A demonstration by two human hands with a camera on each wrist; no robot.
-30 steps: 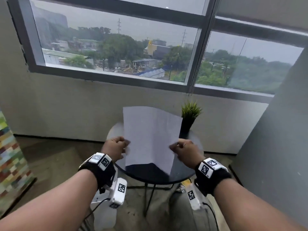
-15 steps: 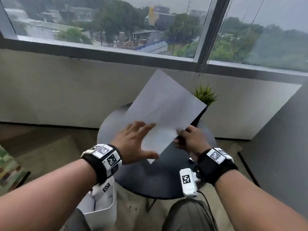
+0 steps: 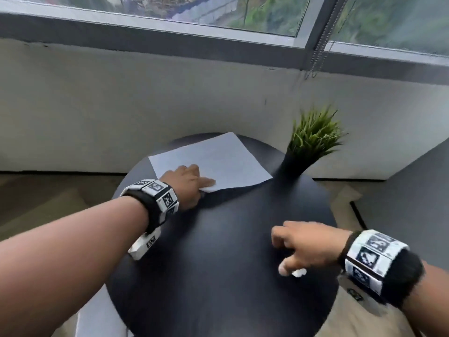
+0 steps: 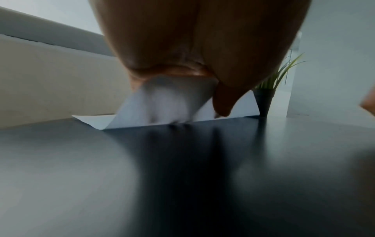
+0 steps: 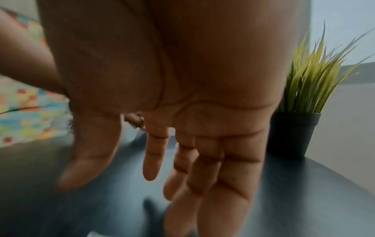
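A white sheet of paper (image 3: 218, 161) lies flat on the far half of a round black table (image 3: 218, 263). My left hand (image 3: 199, 177) sits on the sheet's near left corner with the thumb on top. In the left wrist view that corner of the paper (image 4: 162, 104) curls up into my left hand (image 4: 202, 48), pinched by the thumb. My right hand (image 3: 291, 249) hovers over the table's right front, well apart from the sheet. In the right wrist view its fingers (image 5: 192, 160) hang nearly straight and hold nothing.
A green grass plant in a dark cone pot (image 3: 313, 137) stands at the table's back right, just right of the sheet. A white bin (image 3: 97, 317) sits on the floor under the table's left side. A pale wall and a window ledge (image 3: 170, 45) rise behind.
The sheet was held up in the air and now lies on the table. My right hand let go and drew back to the right. My left hand came down onto the near corner.
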